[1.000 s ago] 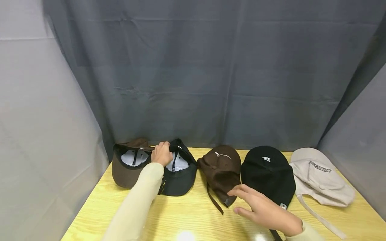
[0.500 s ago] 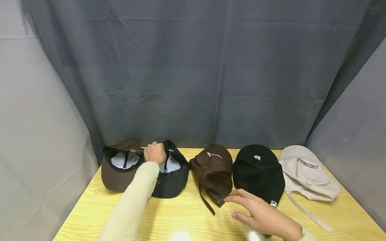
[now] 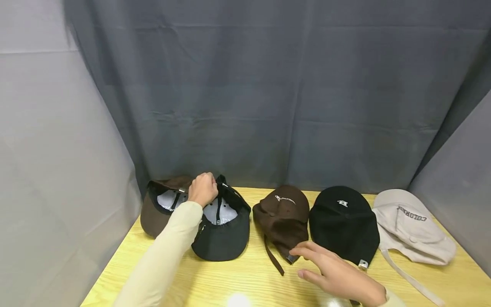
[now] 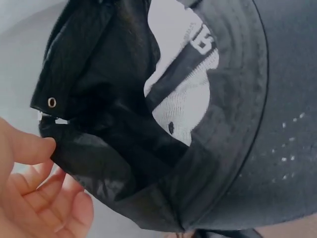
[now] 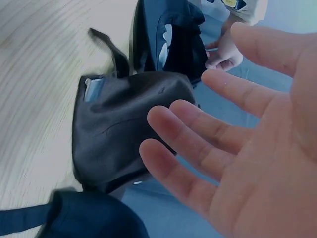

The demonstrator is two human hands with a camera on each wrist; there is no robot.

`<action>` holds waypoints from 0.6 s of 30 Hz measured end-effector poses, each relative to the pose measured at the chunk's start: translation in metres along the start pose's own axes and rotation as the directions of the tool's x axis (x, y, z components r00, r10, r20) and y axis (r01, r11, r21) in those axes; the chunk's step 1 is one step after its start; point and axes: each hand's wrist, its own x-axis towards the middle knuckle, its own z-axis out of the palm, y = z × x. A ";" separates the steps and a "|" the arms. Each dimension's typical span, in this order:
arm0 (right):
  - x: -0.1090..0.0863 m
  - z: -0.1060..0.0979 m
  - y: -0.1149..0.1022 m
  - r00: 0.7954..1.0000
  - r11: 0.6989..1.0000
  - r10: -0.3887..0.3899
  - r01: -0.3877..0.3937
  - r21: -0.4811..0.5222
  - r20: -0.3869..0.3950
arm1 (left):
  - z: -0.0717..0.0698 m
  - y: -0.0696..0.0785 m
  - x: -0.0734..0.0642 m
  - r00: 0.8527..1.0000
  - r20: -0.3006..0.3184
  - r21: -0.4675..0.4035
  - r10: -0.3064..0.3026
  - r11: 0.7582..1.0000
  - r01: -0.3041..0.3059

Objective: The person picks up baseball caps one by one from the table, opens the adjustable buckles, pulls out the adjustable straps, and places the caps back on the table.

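My left hand [image 3: 203,189] pinches the rear edge of an upturned black cap [image 3: 222,239]. In the left wrist view the thumb presses the cap's edge beside its strap closure, and the white lining [image 4: 183,99] faces up. An upturned brown cap [image 3: 155,218] lies left of it, partly covered by my forearm. My right hand [image 3: 333,273] hovers, fingers apart and relaxed, holding nothing. Nearest to it are a dark brown cap [image 3: 284,213] with white script and a black cap with a white emblem [image 3: 341,226], both crown up.
A beige cap [image 3: 414,230] with dark lettering lies at the far right, its strap [image 3: 410,277] trailing forward on the wooden table [image 3: 230,281]. A grey curtain [image 3: 245,106] hangs behind the row. Pale cloth walls [image 3: 57,170] stand at both sides.
The black cap in my left hand has shifted slightly, its brim now nearer the table's front. The right hand stays in about the same place. The head view has swayed a little.
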 end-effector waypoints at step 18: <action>0.036 -0.005 -0.018 0.994 0.996 -0.087 0.088 0.016 -0.070 | -0.071 0.038 -0.054 0.944 -0.227 -0.138 0.239 0.952 -0.274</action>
